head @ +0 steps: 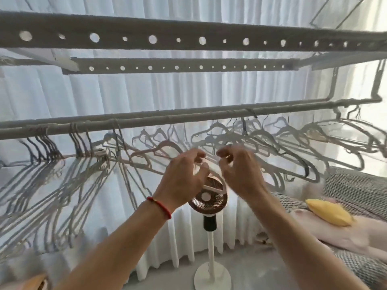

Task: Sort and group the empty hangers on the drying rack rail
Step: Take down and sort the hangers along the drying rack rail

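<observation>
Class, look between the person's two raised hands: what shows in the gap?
In the head view, pale hangers and white curtain show between the left hand and right hand.

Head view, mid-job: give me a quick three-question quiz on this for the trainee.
1. True or false: the hangers at the rail's left end hang in a tight bunch.
2. Which wrist wears the red bracelet? A) left B) right
3. Fill in: below the hands, left hand and right hand, stands a ____ on a white pole.

Key: 1 true; 2 A; 3 fan.
</observation>
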